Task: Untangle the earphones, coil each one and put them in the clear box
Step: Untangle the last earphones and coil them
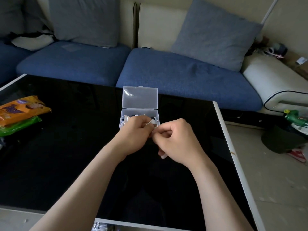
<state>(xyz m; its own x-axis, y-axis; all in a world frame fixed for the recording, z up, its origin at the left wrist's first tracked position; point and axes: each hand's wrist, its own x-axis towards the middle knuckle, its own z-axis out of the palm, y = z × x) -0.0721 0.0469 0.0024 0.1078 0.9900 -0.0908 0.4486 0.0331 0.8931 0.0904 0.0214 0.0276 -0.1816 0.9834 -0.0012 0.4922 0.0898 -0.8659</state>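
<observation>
Together, left hand, right hand, curled on earphones

Forearms converge; left hand and right hand curled, fingertips meeting, pinching white cable.

We are seeing a clear box of see-through plastic on a table whose black top is gleaming like glass. Inside the box, white earphones are showing smooth plastic. Behind it, sofa cushions are wearing coarse blue cloth; left of it, snack packets are shining glossy.
</observation>
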